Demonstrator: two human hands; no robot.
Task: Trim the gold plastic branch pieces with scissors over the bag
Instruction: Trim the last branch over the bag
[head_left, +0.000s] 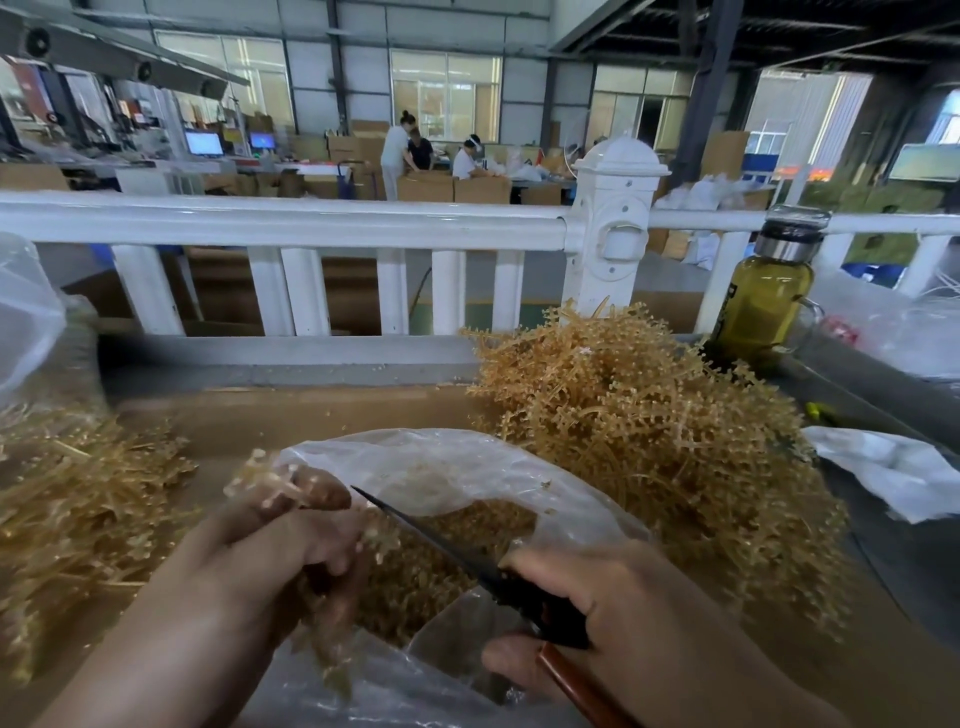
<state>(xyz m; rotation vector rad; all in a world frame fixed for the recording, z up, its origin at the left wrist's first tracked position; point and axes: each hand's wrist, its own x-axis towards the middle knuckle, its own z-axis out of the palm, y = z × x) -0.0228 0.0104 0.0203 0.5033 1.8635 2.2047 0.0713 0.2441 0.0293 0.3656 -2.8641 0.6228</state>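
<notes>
A gold branch piece (257, 470) sat at lower centre, over the clear bag (467, 462), with the left hand (291, 545) fingers curled round it. The right hand (602, 608) fingers were clamped on the scissors (441, 540), whose blades seemed closed. A branch pile (649, 431) lay at right.

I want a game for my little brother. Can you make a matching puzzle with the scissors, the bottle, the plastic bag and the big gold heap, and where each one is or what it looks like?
Things:
1. scissors
2. bottle
3. plastic bag
4. big gold heap

Clues:
A. lies just right of the bag
B. held in the right hand
C. stands by the white railing
D. clear and open, gold bits inside

Pairs: 1-B, 2-C, 3-D, 4-A.
</notes>
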